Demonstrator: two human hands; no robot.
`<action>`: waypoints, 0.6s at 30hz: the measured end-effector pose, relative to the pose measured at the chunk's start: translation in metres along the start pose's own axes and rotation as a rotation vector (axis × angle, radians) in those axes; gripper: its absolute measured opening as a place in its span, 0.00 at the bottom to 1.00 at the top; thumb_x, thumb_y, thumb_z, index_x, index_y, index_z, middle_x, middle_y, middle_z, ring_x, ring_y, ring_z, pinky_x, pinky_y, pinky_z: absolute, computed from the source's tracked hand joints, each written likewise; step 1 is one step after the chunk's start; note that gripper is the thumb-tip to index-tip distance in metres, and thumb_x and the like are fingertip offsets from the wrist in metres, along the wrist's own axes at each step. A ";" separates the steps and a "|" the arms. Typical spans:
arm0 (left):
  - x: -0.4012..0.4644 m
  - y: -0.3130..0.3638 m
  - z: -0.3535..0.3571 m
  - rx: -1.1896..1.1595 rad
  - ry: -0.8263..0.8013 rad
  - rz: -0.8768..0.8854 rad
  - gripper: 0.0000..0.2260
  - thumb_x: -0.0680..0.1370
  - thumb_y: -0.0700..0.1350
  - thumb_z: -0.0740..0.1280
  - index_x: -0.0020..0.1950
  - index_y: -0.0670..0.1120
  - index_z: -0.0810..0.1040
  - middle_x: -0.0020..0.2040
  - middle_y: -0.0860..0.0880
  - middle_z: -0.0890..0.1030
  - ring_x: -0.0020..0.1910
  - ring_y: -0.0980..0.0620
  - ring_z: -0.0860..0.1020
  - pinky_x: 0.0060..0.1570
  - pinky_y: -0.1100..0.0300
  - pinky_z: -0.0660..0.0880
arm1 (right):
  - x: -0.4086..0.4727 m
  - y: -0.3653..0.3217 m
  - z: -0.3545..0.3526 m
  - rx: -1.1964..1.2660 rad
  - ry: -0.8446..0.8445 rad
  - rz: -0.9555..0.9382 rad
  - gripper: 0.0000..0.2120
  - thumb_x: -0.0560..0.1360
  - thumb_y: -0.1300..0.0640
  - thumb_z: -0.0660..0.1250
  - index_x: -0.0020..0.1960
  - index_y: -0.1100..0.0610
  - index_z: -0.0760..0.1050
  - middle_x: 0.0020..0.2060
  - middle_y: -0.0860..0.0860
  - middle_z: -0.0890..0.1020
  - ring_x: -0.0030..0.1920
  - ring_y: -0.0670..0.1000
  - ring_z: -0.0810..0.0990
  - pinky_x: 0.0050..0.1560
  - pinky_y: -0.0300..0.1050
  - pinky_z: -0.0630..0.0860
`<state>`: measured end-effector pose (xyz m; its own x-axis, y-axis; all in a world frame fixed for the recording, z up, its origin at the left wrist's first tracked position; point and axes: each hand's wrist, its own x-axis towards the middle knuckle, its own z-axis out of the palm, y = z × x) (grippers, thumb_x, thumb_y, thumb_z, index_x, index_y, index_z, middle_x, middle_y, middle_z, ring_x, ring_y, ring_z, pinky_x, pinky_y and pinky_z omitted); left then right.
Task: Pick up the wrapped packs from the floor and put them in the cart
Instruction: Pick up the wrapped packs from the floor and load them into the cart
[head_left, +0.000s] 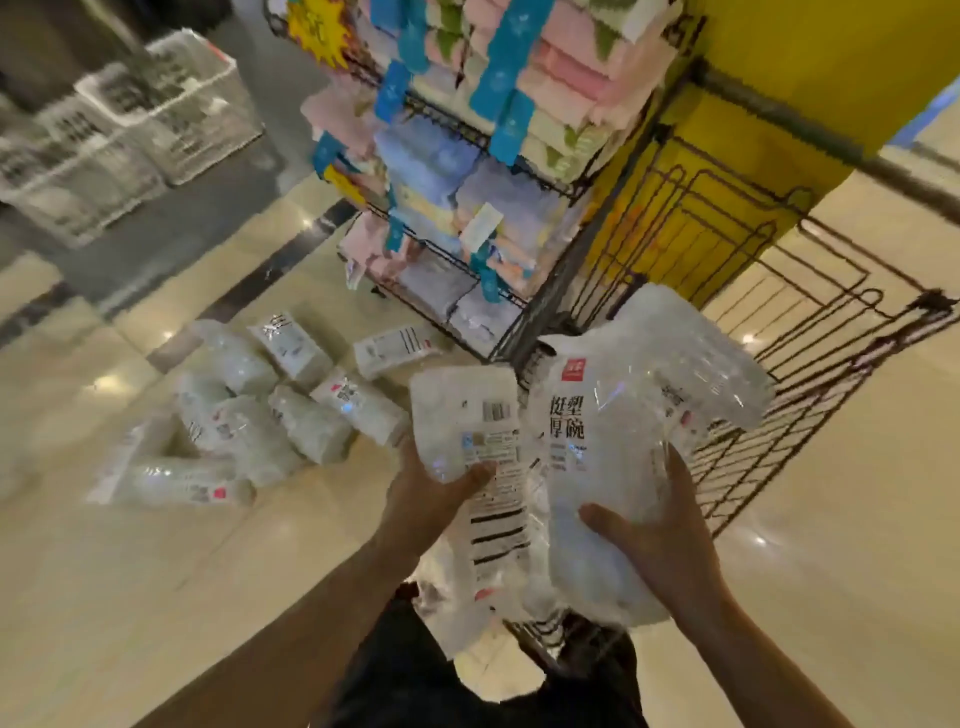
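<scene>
Your left thumb (475, 474) pressed across the face of a white plastic-wrapped pack with a barcode label (467, 415), and your left hand (431, 493) gripped that pack from below. Your right thumb (605, 522) curled over the front of a larger clear-wrapped white pack with a small red logo and black printed characters (587, 467), with your right hand (670, 540) clasping its right side. A third wrapped pack with black stripes (498, 545) hung between your 2 hands, under the others; which hand held it could not be told. Another crinkled clear pack (685, 358) stuck up behind the right-hand one.

All of these were held up in front of the dark wire cart (831, 332), whose mesh side showed to the right. On the glossy cream tiled floor (156, 597) to the left, a loose heap of white wrapped packs (249, 415) lay well apart from your hands. Beyond stood a black wire rack of folded pastel towels (467, 182), beside a yellow pillar (779, 78).
</scene>
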<state>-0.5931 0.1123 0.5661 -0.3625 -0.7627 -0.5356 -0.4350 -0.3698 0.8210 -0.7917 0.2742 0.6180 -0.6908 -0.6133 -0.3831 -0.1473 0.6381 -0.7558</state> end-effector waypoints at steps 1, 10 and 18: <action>-0.005 -0.004 0.012 -0.022 0.063 -0.028 0.31 0.69 0.57 0.83 0.67 0.55 0.74 0.57 0.56 0.85 0.55 0.57 0.86 0.55 0.53 0.85 | 0.015 0.004 -0.001 -0.027 -0.071 -0.027 0.55 0.61 0.49 0.86 0.79 0.40 0.59 0.65 0.43 0.74 0.62 0.52 0.77 0.58 0.50 0.77; -0.053 -0.049 0.140 -0.346 0.483 -0.427 0.36 0.68 0.59 0.82 0.68 0.58 0.65 0.59 0.55 0.84 0.50 0.54 0.86 0.46 0.56 0.83 | 0.113 0.057 -0.020 -0.391 -0.525 -0.040 0.61 0.54 0.34 0.83 0.80 0.38 0.55 0.73 0.48 0.73 0.70 0.55 0.75 0.68 0.60 0.76; -0.035 -0.079 0.164 -0.253 0.586 -0.615 0.36 0.78 0.48 0.75 0.80 0.53 0.60 0.69 0.46 0.80 0.57 0.43 0.82 0.47 0.52 0.82 | 0.121 0.090 0.008 -0.544 -0.531 -0.086 0.62 0.61 0.42 0.84 0.83 0.40 0.47 0.75 0.55 0.65 0.73 0.61 0.68 0.70 0.60 0.73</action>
<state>-0.6814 0.2550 0.4876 0.3861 -0.5140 -0.7660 -0.1936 -0.8570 0.4775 -0.8831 0.2537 0.4996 -0.2480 -0.7252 -0.6423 -0.6080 0.6327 -0.4795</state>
